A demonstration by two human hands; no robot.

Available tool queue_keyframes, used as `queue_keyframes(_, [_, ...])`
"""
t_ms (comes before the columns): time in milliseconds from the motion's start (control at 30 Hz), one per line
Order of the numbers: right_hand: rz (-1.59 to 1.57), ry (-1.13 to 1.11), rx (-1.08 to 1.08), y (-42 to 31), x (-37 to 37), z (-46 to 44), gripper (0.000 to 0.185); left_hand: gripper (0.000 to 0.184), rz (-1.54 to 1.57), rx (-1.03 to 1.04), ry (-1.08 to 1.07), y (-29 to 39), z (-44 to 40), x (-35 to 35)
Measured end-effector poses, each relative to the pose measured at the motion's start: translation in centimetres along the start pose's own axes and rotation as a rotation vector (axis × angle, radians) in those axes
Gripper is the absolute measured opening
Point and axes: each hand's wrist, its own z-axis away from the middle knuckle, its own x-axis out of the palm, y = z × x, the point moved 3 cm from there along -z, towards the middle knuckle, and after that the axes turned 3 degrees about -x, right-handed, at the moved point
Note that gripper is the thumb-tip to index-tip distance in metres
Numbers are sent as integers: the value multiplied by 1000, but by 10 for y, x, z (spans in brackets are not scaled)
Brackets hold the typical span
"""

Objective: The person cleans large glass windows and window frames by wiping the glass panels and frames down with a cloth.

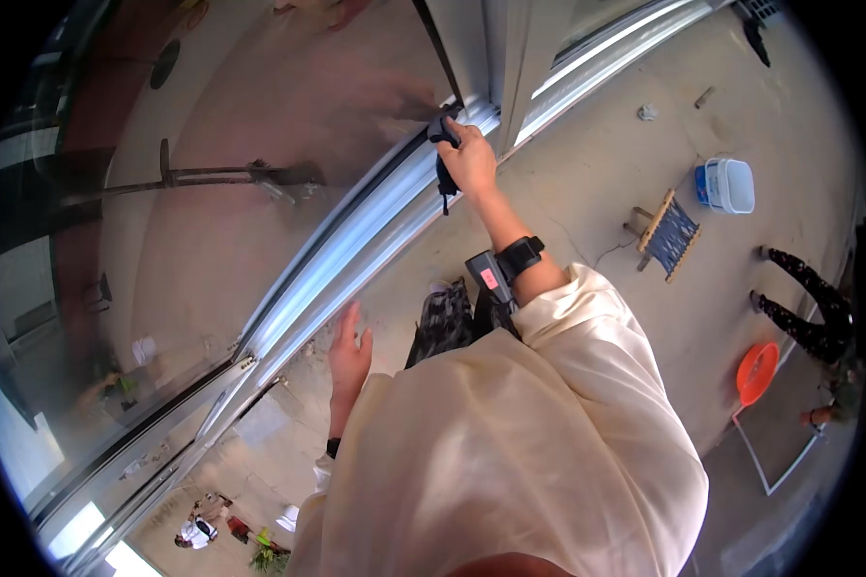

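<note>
My right hand (471,162) is closed on a dark cloth (445,178), pressing it at the corner where the sliding-door track (356,226) meets the upright frame (481,58). Part of the cloth hangs down past the track's edge. Large glass pane (260,115) fills the left side and mirrors the surroundings. Lower down, my left hand (349,351) is held beside the track with its fingers stretched out and nothing in them. Whether its fingertips touch the frame I cannot tell.
To the right stand a small woven stool (672,236) and a blue-and-white bucket (729,186). A person in dark patterned trousers (818,298) is near an orange basin (757,370). A crumpled scrap (648,112) lies on the floor. Potted plant (269,556) at lower left.
</note>
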Motion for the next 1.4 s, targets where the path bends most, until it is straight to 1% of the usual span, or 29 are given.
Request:
queue_keyframes(33, [-59,-137,11,2,-7,-3,42,53,1,-15,12,0,2,1])
queue_keyframes(67, [-215,-264,129,5,-11,-4,39,52,20,-29,7,0,4,3])
queue_keyframes(100, [-115,-31,-82,5,-12,-2,40,51,38,-39,-1,1,5,3])
queue_keyframes(167, [-138,178,-36,12,-3,-5,40,51,37,-30,12,4,4,2])
queue_keyframes(233, [-32,186,-106,1,21,10,41,50,37,-12,8,6,0,1])
queue_keyframes(300, [48,-62,-110,-9,34,38,40,49,39,2,-42,5,-9,0])
queue_keyframes(367, [25,-414,-226,13,53,52,42,49,29,60,-63,3,-21,4])
queue_keyframes(433, [-196,-748,99,29,54,66,44,48,10,123,-84,5,-39,7])
queue_keyframes(467, [-458,-787,193,31,47,77,43,49,138,116,-147,9,-47,11])
queue_keyframes(500, [-458,-764,201,31,43,86,43,50,266,111,-217,12,-54,16])
queue_keyframes(533, [-740,-763,439,34,38,96,42,50,268,136,-247,11,-63,26])
queue_keyframes(567, [-1030,-727,665,37,28,106,42,51,518,109,-285,10,-74,42])
queue_keyframes(600, [-1039,-662,722,31,15,116,41,52,767,74,-335,16,-85,58])
queue_keyframes(633, [-1060,-613,774,37,11,123,41,52,770,105,-393,29,-94,67])
queue_keyframes(700, [-1183,-473,764,47,2,131,39,52,964,-131,-614,56,-110,83])
queue_keyframes(733, [-1233,-439,728,55,-1,132,39,42,983,-155,-599,76,-112,86])
queue_keyframes(767, [-1280,-411,692,64,-4,133,38,42,975,-138,-639,83,-116,98])
queue_keyframes(900, [-1394,-257,742,90,-35,126,36,29,934,-85,-539,116,-128,125])
queue_keyframes(933, [-1350,-276,684,99,-41,119,45,28,859,-16,-505,125,-135,131])
queue_keyframes(967, [-1357,-278,684,109,-46,116,45,28,781,53,-464,134,-141,136])
queue_keyframes(1033, [-966,25,614,114,-80,109,55,26,740,87,-397,166,-149,144])
queue_keyframes(1100, [-917,-25,479,130,-107,94,64,27,693,176,-285,190,-160,159])
queue_keyframes(1200, [-838,-227,438,122,-154,70,62,34,536,217,-130,229,-164,182])
queue_keyframes(1233, [-797,-314,420,123,-162,62,60,36,551,162,-138,235,-163,197])
queue_keyframes(1267, [-787,-361,417,122,-167,57,58,38,483,226,-83,248,-159,203])
queue_keyframes(1300, [-768,-402,413,123,-174,51,56,37,460,192,-167,263,-153,206])
queue_keyframes(1333, [-824,-447,344,127,-175,43,51,38,542,293,-152,263,-153,224])
queue_keyframes(1367, [-809,-429,375,129,-179,37,45,41,592,280,-219,270,-149,227])
queue_keyframes(1400, [-823,-459,370,136,-180,32,43,38,712,130,-332,269,-147,229])
